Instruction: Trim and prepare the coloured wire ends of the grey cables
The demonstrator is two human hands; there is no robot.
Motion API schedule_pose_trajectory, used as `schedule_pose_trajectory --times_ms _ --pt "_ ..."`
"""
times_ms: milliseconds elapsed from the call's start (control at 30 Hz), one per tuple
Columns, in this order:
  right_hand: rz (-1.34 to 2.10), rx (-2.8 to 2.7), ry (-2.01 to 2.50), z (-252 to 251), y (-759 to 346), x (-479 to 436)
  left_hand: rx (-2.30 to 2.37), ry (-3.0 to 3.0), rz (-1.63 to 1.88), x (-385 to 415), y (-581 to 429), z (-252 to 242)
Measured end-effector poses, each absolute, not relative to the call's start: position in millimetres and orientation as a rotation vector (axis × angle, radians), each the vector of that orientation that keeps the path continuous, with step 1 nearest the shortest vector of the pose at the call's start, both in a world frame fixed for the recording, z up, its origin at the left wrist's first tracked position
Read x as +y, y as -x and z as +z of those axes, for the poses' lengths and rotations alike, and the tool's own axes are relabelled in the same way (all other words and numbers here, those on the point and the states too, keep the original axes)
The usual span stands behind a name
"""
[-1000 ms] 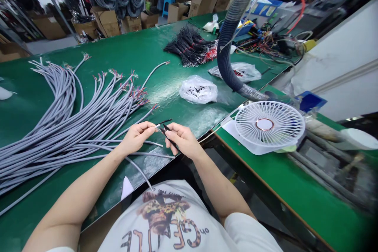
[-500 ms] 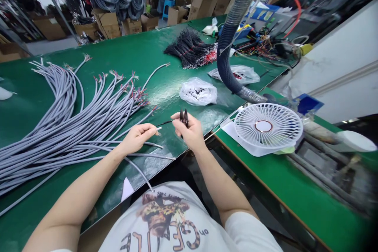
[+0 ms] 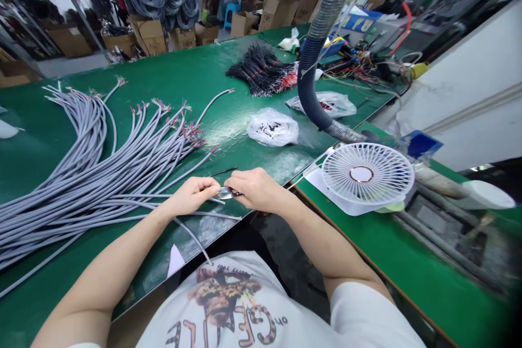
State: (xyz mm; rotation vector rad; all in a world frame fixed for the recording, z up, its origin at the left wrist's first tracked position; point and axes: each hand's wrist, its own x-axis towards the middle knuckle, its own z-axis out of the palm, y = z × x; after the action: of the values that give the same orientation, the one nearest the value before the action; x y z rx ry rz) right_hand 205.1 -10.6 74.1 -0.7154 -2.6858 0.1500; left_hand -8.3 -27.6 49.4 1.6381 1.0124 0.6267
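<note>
My left hand (image 3: 191,196) is closed in a pinch on a grey cable (image 3: 194,236), which runs from my lap up under the palm. The cable's end at my fingertips is mostly hidden. My right hand (image 3: 256,190) is wrapped around small snips (image 3: 225,193); their silver blades reach the tips of my left fingers. Whether the blades are touching the cable I cannot tell. Just beyond both hands, a thin black rod-like piece (image 3: 224,171) lies on the green table (image 3: 163,73).
Many grey cables (image 3: 101,190) with stripped ends spread over the left. Ahead are a clear plastic bag (image 3: 273,127) and a bundle of black wires (image 3: 261,68). A ribbed hose (image 3: 309,73) hangs down at right, beside a white fan (image 3: 367,176).
My right hand has turned over and moved left, bringing the snips from pointing upward to the left fingertips. My left hand has barely moved.
</note>
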Motion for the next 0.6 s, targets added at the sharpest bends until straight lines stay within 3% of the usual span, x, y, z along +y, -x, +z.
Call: schedule_pose_trajectory --times_ms 200,433,600 --pt "0.782 -2.439 0.726 67 -202 0 0.958 -1.727 0.585 -27 12 50" --pt "1.9 -1.342 0.832 21 -176 -2 1.097 -1.784 0.805 -26 11 46" --pt "1.97 -0.959 0.752 18 -156 -23 1.164 -1.693 1.004 -25 6 40"
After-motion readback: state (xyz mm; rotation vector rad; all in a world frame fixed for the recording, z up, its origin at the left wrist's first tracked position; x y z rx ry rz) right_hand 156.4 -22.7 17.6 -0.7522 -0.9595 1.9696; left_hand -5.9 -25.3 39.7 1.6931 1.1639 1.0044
